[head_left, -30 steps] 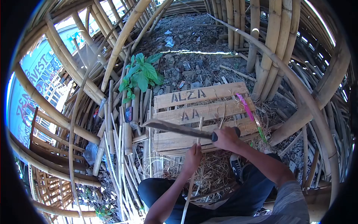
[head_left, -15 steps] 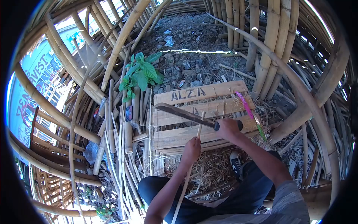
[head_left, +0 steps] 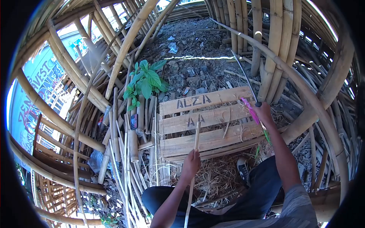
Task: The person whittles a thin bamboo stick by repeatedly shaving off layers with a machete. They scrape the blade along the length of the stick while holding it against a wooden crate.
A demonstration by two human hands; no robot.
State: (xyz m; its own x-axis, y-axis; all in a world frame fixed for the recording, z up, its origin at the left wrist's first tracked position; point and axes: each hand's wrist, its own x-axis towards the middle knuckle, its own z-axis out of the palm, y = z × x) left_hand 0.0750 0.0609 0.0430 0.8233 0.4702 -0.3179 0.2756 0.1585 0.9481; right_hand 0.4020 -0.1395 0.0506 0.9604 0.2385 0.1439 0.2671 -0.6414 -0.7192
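My left hand (head_left: 191,163) grips a thin bamboo strip (head_left: 196,133) that stands upright, its top end over a wooden pallet (head_left: 205,142) marked "ALZA". My right hand (head_left: 263,111) is raised over the pallet's right end and holds the dark handle of a machete (head_left: 246,79), whose thin blade points up and away towards the bamboo poles. A pink and green strip (head_left: 251,112) lies on the pallet just beside my right hand.
Thick bamboo poles (head_left: 273,49) arch around on all sides. Split bamboo slats (head_left: 129,144) lie stacked left of the pallet, by a green plant (head_left: 146,78). Dry straw (head_left: 216,176) and my shoe (head_left: 242,169) are below the pallet. Stony ground lies beyond.
My right hand swung the machete from lying across the pallet by the strip's top up and to the right, blade now raised. My left hand kept the strip upright.
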